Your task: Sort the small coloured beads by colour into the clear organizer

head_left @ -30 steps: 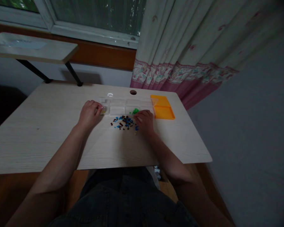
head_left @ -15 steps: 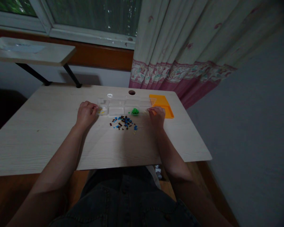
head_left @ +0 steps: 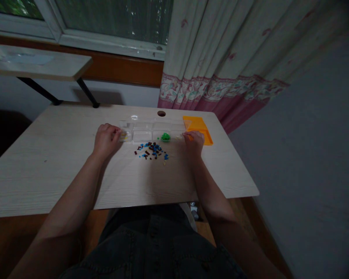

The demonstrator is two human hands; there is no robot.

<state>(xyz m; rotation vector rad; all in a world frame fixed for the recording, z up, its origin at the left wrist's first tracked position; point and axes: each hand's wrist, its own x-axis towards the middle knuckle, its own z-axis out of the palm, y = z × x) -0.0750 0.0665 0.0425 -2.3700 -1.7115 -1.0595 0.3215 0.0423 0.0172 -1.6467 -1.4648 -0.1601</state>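
Observation:
A clear plastic compartment box (head_left: 142,135) lies on the desk, with small yellow pieces (head_left: 124,136) in its left front compartment and a heap of green pieces (head_left: 165,136) farther right. My left hand (head_left: 106,138) is at the box's left end, thumb and fingers pinched together by the yellow pieces. At the right end, my right hand (head_left: 194,141) has its fingertips closed beside a few pale pieces (head_left: 178,137). What either pinch holds, if anything, is too small to tell. In front of the box lies a loose pile of blue and dark brown small bricks (head_left: 152,149).
An orange tray (head_left: 196,123) lies behind and beside my right hand. The desk (head_left: 128,186) has a round cable hole (head_left: 161,113) near its back edge. A raised shelf (head_left: 61,68) stands at the back left, and a curtain (head_left: 209,85) hangs behind.
Both hands stay at the two ends of the box; the right one has shifted very slightly to the right. The pieces look the same, and the whole view has moved a little.

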